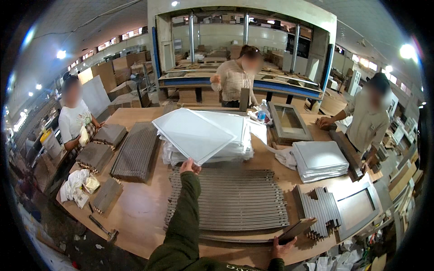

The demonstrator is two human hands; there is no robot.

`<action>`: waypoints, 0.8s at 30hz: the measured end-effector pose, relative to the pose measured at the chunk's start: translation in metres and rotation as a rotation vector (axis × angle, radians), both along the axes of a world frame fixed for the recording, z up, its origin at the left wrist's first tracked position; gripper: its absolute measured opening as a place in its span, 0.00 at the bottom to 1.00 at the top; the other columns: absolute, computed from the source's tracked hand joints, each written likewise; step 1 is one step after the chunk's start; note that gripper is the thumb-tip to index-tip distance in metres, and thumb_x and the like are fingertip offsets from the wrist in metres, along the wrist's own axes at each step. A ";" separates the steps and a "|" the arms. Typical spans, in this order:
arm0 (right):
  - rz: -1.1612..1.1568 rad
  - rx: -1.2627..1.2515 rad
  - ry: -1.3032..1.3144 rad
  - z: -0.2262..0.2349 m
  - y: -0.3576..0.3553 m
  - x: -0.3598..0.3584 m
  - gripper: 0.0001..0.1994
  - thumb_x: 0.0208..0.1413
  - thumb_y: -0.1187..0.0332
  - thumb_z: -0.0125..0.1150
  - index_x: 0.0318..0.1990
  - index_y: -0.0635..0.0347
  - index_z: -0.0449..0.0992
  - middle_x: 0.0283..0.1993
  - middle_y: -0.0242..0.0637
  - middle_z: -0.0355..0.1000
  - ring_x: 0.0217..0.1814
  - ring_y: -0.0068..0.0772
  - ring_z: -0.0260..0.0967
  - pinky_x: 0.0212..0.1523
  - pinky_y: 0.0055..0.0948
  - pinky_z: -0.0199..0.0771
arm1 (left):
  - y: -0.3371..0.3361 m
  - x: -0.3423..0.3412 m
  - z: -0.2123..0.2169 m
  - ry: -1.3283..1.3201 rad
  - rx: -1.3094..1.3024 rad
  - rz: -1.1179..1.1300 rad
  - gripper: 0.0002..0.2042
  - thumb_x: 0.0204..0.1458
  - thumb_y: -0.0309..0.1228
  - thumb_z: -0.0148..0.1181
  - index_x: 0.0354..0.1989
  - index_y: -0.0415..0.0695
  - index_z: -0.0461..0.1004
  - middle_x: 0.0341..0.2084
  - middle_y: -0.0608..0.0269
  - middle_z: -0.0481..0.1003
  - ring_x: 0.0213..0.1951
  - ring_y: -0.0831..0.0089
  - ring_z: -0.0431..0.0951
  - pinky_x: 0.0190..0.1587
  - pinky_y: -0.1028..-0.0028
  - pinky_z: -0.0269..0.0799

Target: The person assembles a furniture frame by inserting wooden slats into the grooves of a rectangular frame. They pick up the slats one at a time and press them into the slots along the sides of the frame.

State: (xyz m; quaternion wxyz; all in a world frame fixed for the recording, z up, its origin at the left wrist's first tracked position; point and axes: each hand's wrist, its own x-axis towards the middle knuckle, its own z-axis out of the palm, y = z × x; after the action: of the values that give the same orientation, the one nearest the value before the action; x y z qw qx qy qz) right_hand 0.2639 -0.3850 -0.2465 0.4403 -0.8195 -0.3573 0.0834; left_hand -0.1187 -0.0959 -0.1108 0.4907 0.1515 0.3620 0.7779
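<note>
My left hand (pixel 191 166) reaches forward and pinches the near corner of a pale, flat rectangular panel (pixel 194 134). That panel lies askew on top of a stack of similar panels wrapped in white film (pixel 226 156). Close to the front edge of the table, my right hand (pixel 284 247) has its thumb and fingers around the corner of a grey frame piece (pixel 296 229), where a short board meets a long thin rail. Between my hands lies a wide row of grey slats (pixel 226 198), side by side.
Slat bundles (pixel 135 151), a hammer (pixel 104 228) and white plastic bags (pixel 79 186) occupy the table's left. Rightward are another panel stack (pixel 318 160), short slats (pixel 318 212) and an empty frame (pixel 359 210). Three people stand around the far sides; a large press (pixel 244 81) rises behind.
</note>
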 end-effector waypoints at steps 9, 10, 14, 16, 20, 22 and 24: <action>-0.034 -0.072 0.012 -0.004 0.000 0.003 0.50 0.40 0.52 0.65 0.63 0.68 0.37 0.62 0.58 0.42 0.63 0.55 0.44 0.59 0.45 0.50 | 0.046 0.005 -0.019 0.245 -0.314 -0.137 0.09 0.50 0.27 0.55 0.29 0.32 0.67 0.18 0.47 0.71 0.15 0.66 0.70 0.13 0.68 0.63; -0.025 -0.072 0.015 0.001 0.000 0.000 0.51 0.40 0.51 0.65 0.63 0.68 0.37 0.63 0.58 0.42 0.63 0.55 0.44 0.59 0.45 0.50 | 0.056 0.003 -0.022 0.278 -0.340 -0.146 0.09 0.49 0.27 0.55 0.30 0.32 0.66 0.18 0.46 0.71 0.16 0.66 0.70 0.13 0.68 0.62; 0.036 -0.030 0.072 -0.017 0.006 0.013 0.52 0.38 0.52 0.66 0.63 0.68 0.37 0.63 0.58 0.41 0.65 0.53 0.42 0.61 0.44 0.49 | 0.098 -0.016 -0.035 0.594 -0.570 -0.206 0.08 0.47 0.25 0.57 0.31 0.33 0.68 0.21 0.48 0.71 0.17 0.66 0.70 0.15 0.67 0.61; 0.011 -0.193 0.115 0.008 0.009 0.003 0.52 0.38 0.46 0.62 0.63 0.64 0.36 0.64 0.58 0.40 0.65 0.55 0.41 0.61 0.50 0.49 | 0.110 -0.031 -0.045 0.920 -0.720 -0.296 0.13 0.46 0.27 0.58 0.38 0.33 0.68 0.23 0.49 0.72 0.20 0.65 0.71 0.17 0.66 0.63; -0.008 0.041 0.271 0.019 0.005 -0.005 0.52 0.36 0.59 0.68 0.63 0.68 0.36 0.65 0.55 0.39 0.67 0.50 0.38 0.64 0.41 0.42 | 0.099 -0.033 -0.055 0.238 -0.512 -0.014 0.22 0.46 0.32 0.59 0.48 0.34 0.64 0.26 0.51 0.72 0.20 0.65 0.71 0.18 0.68 0.67; -0.009 0.037 0.289 0.020 0.003 -0.008 0.52 0.37 0.58 0.67 0.63 0.68 0.36 0.65 0.55 0.38 0.67 0.50 0.37 0.65 0.40 0.41 | 0.097 -0.056 -0.055 0.114 -0.357 0.103 0.18 0.47 0.33 0.58 0.43 0.35 0.65 0.25 0.53 0.71 0.18 0.67 0.69 0.17 0.70 0.66; -0.022 -0.064 0.222 0.016 0.003 -0.006 0.51 0.38 0.56 0.66 0.63 0.68 0.36 0.65 0.55 0.37 0.68 0.50 0.36 0.65 0.39 0.41 | 0.091 -0.075 -0.042 0.113 -0.205 0.148 0.14 0.47 0.33 0.57 0.37 0.37 0.65 0.23 0.54 0.70 0.17 0.70 0.67 0.15 0.71 0.64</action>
State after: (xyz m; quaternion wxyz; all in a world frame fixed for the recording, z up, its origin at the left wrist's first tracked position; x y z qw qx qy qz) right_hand 0.2584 -0.3818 -0.2303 0.4517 -0.8226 -0.2944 0.1804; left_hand -0.1939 -0.0049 -0.1529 0.4237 0.1170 0.4766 0.7613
